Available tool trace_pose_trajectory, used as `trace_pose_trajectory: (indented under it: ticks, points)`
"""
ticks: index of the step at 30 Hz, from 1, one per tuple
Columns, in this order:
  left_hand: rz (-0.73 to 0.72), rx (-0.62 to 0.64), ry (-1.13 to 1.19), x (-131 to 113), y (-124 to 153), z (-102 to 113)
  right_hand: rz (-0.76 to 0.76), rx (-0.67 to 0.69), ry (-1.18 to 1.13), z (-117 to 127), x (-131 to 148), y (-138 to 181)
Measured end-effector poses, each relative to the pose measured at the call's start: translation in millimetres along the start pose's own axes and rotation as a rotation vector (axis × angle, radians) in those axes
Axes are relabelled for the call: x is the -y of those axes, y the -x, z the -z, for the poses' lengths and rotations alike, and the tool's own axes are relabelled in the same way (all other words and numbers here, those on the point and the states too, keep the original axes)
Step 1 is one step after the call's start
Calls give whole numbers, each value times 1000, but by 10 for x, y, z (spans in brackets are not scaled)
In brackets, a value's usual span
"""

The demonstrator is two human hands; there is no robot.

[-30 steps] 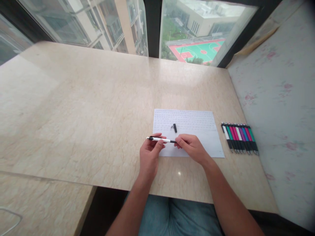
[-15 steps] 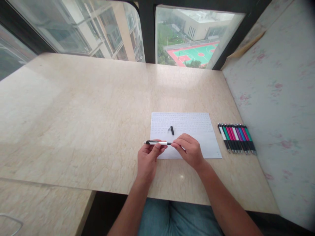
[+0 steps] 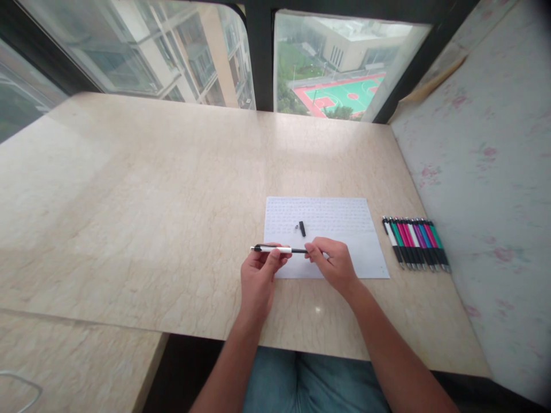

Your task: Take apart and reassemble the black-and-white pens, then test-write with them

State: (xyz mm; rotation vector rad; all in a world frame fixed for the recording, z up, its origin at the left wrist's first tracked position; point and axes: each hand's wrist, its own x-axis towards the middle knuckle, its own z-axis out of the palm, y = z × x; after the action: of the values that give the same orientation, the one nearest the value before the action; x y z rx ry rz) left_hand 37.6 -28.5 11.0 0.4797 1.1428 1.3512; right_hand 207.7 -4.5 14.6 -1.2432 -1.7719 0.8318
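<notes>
My left hand (image 3: 260, 276) is closed round the white pen barrel (image 3: 283, 249), which has a black clip and lies level above the paper's lower left edge. From the barrel's right end a thin black refill (image 3: 298, 250) sticks out. The fingertips of my right hand (image 3: 333, 261) pinch the refill's far end. Beyond my hands, a black grip section (image 3: 302, 229) rests on the sheet of paper (image 3: 353, 238). Beside it lies a tiny part (image 3: 296, 228), too small to make out.
A row of several pens (image 3: 415, 244) in white, green, pink, purple and blue lies right of the paper, near the flowered wall (image 3: 495, 201). The marble-patterned tabletop (image 3: 172, 206) runs back to the windows. A thin white loop (image 3: 26, 381) sits at the lower left.
My right hand has moved slightly right, and more of the black refill shows outside the barrel. My left hand has stayed in place with the barrel.
</notes>
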Motion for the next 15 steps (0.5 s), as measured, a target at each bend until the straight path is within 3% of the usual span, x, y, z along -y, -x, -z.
trace_pose_trajectory:
  ticks: [9,15]
  points:
    - [-19,1,-5,-9,15,-15,-53,7,-132,61,-15,-9]
    - [-19,29,-27,6,0,16,-58,43,-38,45,-25,-5]
